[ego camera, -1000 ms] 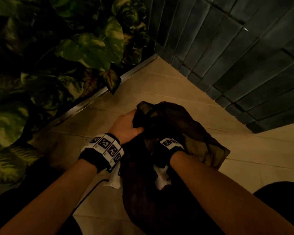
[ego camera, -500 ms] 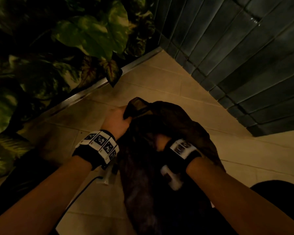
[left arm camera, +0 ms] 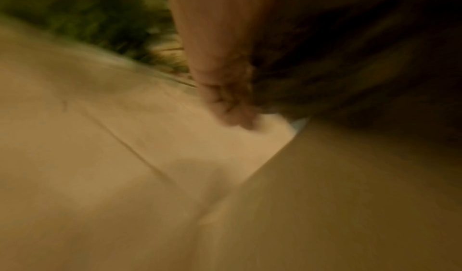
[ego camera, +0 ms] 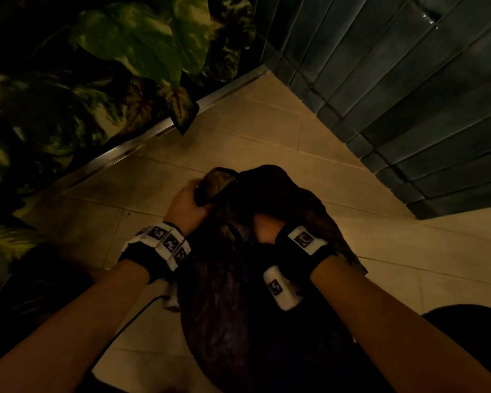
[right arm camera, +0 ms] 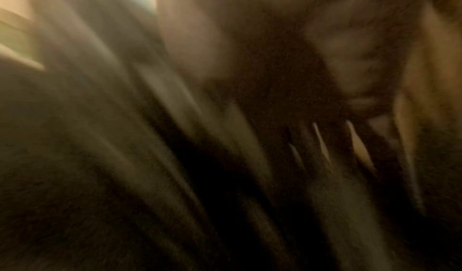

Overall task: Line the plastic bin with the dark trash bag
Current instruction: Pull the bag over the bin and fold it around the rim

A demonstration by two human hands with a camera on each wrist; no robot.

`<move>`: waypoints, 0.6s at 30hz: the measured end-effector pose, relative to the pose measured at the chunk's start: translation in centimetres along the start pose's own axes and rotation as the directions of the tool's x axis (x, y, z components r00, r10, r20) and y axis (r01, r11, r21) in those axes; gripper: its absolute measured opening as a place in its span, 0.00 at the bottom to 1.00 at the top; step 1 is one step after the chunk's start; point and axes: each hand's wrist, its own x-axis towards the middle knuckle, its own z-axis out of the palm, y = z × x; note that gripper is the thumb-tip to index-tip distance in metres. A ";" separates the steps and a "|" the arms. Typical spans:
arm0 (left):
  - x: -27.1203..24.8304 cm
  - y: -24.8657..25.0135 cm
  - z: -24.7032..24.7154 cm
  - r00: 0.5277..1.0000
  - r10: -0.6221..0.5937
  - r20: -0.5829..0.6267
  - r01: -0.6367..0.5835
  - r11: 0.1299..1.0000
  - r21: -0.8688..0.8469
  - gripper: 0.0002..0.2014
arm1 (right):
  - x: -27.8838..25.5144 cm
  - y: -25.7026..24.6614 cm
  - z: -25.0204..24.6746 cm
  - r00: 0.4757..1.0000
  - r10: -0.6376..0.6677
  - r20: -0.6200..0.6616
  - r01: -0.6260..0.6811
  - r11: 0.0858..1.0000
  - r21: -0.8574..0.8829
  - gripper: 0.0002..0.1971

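Fingers (left arm camera: 232, 105) of the left hand (ego camera: 186, 207) curl tight around a bunched edge of the dark trash bag (ego camera: 238, 293), clenching it at the bag's upper left corner. Moving right, the bag hangs in a crumpled dark mass between both forearms, held above the tiled floor (ego camera: 253, 131). Further right, the right hand (ego camera: 264, 229) is pushed into the bag's folds up to the wrist; its fingers are buried in the plastic, so whether they grasp or lie loose cannot be told. The plastic bin itself is not clearly visible in any view; a pale slanted surface low in the left wrist view may be its wall, though the blur makes this uncertain.

Risks from here: the thin film could tear if the two hands pull apart too sharply while hunting for the opening. The bunched edge could slip from the left fingers and drop the bag to the floor. The mouth may stay stuck closed, so the bag would go into the bin unopened.

The head view shows both hands, the whole bag, leafy plants (ego camera: 131, 43) at left and a dark slatted wall (ego camera: 408, 95) at right. The left wrist view alone shows the clenched knuckles close up. The right wrist view gives only streaked dark plastic.
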 end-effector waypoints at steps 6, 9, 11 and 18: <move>-5.5 4.8 -2.3 0.803 0.592 -0.064 -0.554 0.782 0.286 0.20 | -5.8 1.3 -5.6 0.861 -0.355 -0.364 0.424 0.897 0.127 0.06; -5.4 4.1 0.3 0.882 0.456 0.115 -0.469 0.875 0.124 0.32 | -5.7 2.9 -6.3 0.665 -0.475 -0.576 0.429 0.875 -0.226 0.12; -4.8 3.6 1.6 0.909 0.397 0.125 -0.404 0.914 0.033 0.36 | -4.7 3.9 -6.0 0.722 -0.460 -0.517 0.360 0.888 -0.286 0.21; -3.8 5.0 0.8 0.869 0.495 -0.032 -0.466 0.837 0.286 0.23 | -1.5 4.6 -5.0 0.807 -0.395 -0.439 0.274 0.909 -0.313 0.24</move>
